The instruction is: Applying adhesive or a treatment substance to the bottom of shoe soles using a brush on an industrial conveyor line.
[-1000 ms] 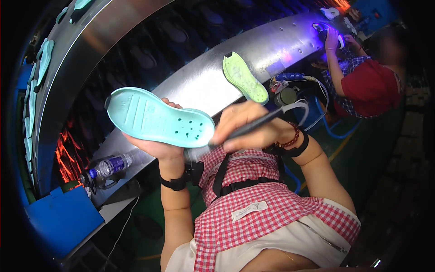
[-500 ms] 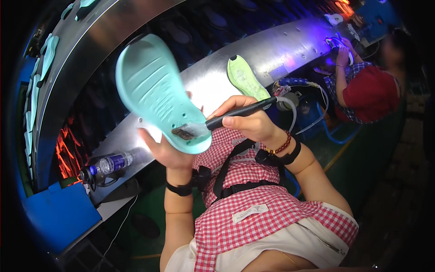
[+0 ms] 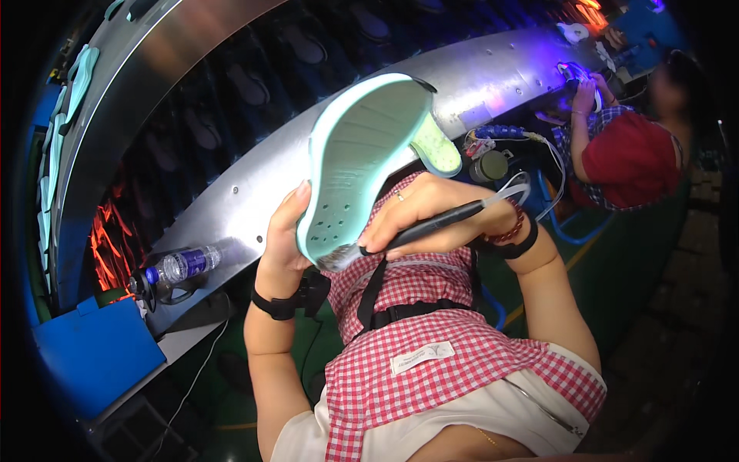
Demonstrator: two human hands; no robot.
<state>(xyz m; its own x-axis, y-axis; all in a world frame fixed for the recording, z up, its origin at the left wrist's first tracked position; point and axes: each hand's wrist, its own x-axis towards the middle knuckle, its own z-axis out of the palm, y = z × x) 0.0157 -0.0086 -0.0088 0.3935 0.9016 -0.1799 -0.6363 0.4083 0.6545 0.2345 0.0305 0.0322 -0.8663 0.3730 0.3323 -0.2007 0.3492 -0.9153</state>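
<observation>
My left hand (image 3: 285, 235) grips a large mint-green shoe sole (image 3: 362, 154) near its lower end, with the thumb along the edge. The sole is tilted, and its raised rim and hollow inner face with small holes show. In my right hand (image 3: 443, 208) is a brush (image 3: 435, 223) with a black handle and a clear tube at its back end. Its bristles touch the lower rim of the sole. Behind the mint sole, a pale green sole (image 3: 437, 146) lies on the metal bench (image 3: 289, 154), partly hidden.
Beyond the bench, a dark conveyor carries several soles (image 3: 250, 85). More mint soles (image 3: 75, 85) line a rack at far left. A plastic bottle (image 3: 188, 263) lies beside a blue box (image 3: 100, 362). A jar (image 3: 489, 165) and a co-worker (image 3: 631, 158) are at right.
The mint sole has moved right and been turned, so its inner side tilts away. The brush has gone from the sole's face to its lower rim.
</observation>
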